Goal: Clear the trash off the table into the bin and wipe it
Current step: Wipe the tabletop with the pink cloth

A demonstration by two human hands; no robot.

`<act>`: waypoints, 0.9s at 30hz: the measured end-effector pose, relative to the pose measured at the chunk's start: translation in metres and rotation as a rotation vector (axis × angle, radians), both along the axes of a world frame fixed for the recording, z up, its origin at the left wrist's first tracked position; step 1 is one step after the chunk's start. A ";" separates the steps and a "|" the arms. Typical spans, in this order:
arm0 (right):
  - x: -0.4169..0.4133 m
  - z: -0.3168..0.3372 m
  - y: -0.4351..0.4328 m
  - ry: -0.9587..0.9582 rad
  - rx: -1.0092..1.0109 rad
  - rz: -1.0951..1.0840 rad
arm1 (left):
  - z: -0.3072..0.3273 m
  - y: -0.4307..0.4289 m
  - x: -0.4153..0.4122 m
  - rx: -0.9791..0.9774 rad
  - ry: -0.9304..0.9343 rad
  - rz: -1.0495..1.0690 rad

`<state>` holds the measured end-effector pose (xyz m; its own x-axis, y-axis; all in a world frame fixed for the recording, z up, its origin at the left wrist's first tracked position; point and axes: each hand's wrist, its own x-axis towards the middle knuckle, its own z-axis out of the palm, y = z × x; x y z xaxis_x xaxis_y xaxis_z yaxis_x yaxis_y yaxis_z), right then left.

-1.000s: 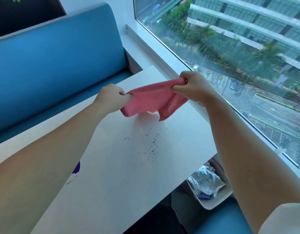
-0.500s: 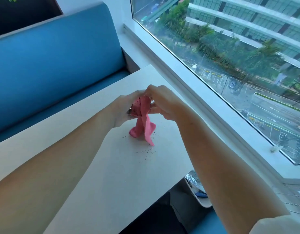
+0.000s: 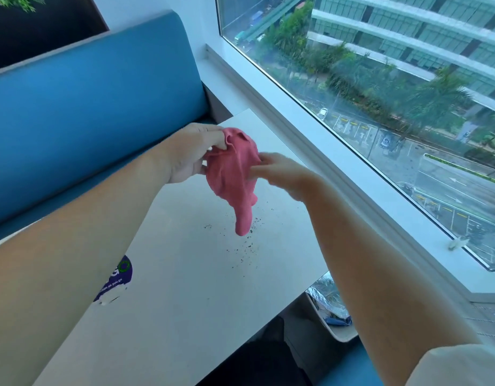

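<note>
Setting: window-side booth with a blue padded bench (image 3: pixel 96 87) beyond the hands and a pale rectangular table (image 3: pixel 185 302) beneath them.
Cloth: pink soft cleaning cloth (image 3: pixel 235 174), bunched and hanging between both hands, its tail dangling just above the tabletop without clearly touching it.
Left hand: left hand (image 3: pixel 190 154) pinches the cloth's top edge between thumb and fingers, closed on it.
Right hand: right hand (image 3: pixel 279 171), motion-blurred, fingers loosely curled against the cloth's side; whether it truly grips, I cannot tell.
Dirt: scatter of fine dark crumbs (image 3: pixel 240 240) directly below the cloth's tail.
Bin: white open bin (image 3: pixel 343 332) holding silvery wrappers, below the right forearm, past the table's edge.
Step in hand: likely gathering the cloth into a wiping pad.
Doing it well: fold it flat rather than balled, press evenly, and sweep the crumbs toward the bin-side edge in one direction so none scatter.
</note>
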<state>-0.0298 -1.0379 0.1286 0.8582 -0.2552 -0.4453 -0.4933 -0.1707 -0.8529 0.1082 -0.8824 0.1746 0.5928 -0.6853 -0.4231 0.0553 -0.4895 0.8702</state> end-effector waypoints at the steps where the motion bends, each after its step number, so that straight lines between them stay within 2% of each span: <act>1: 0.000 -0.004 0.005 0.010 0.067 0.040 | 0.006 -0.003 0.003 -0.016 0.006 -0.013; 6: -0.004 -0.022 0.011 -0.243 0.399 -0.203 | 0.023 -0.001 0.018 -0.064 -0.140 -0.005; 9: -0.007 -0.025 0.010 -0.364 0.422 -0.351 | 0.027 0.004 0.026 -0.071 -0.113 0.078; 11: -0.006 -0.022 0.011 -0.417 0.348 -0.384 | 0.028 0.007 0.028 -0.085 -0.084 0.144; 13: -0.002 -0.016 0.012 -0.446 0.277 -0.368 | 0.029 0.009 0.029 -0.102 -0.102 0.183; 16: 0.003 -0.003 0.018 -0.414 0.336 -0.277 | 0.031 0.013 0.030 -0.144 -0.100 0.210; 21: 0.008 0.011 0.029 -0.376 0.393 -0.140 | 0.018 0.016 0.024 -0.384 0.105 0.344; 23: 0.009 0.014 0.029 -0.362 0.419 -0.135 | 0.008 0.019 0.018 -0.417 0.154 0.378; 27: 0.008 0.013 0.028 -0.395 0.474 -0.145 | -0.013 0.025 0.005 -0.346 0.277 0.231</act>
